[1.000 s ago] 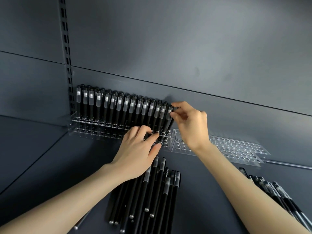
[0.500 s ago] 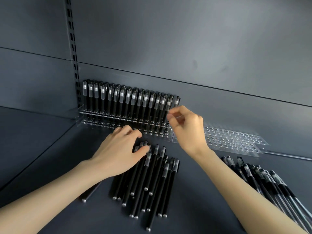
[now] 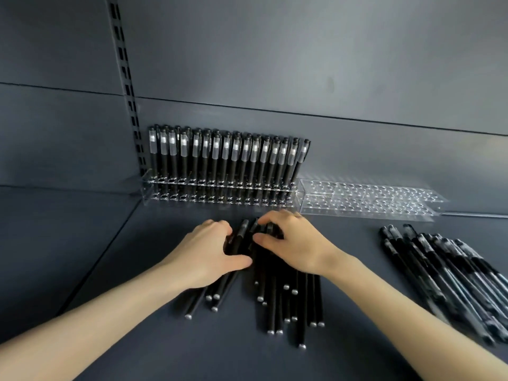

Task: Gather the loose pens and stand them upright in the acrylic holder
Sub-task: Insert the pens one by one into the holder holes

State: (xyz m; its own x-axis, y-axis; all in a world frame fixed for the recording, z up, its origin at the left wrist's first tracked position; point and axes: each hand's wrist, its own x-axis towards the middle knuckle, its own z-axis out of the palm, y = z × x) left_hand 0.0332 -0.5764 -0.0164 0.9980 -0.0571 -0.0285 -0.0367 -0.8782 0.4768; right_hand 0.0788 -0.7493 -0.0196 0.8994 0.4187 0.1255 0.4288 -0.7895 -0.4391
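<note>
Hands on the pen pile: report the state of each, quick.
Left hand: fingers and thumb curled round loose pens in the middle pile.
Right hand: pinches the tops of loose pens in the same pile.

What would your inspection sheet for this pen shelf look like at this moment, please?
Surface: dark grey shelf, matte.
Job's things: left acrylic holder carries upright pens in its back rows, and its front row looks empty. The right acrylic holder is empty. Loose pens lie piled in the middle, with a second pile at the right.
Clutter: nothing seen.
Hands: left hand and right hand both grip pens at the middle pile's far end.
Cables: nothing seen.
Surroundings: grey back panel; slotted upright.
</note>
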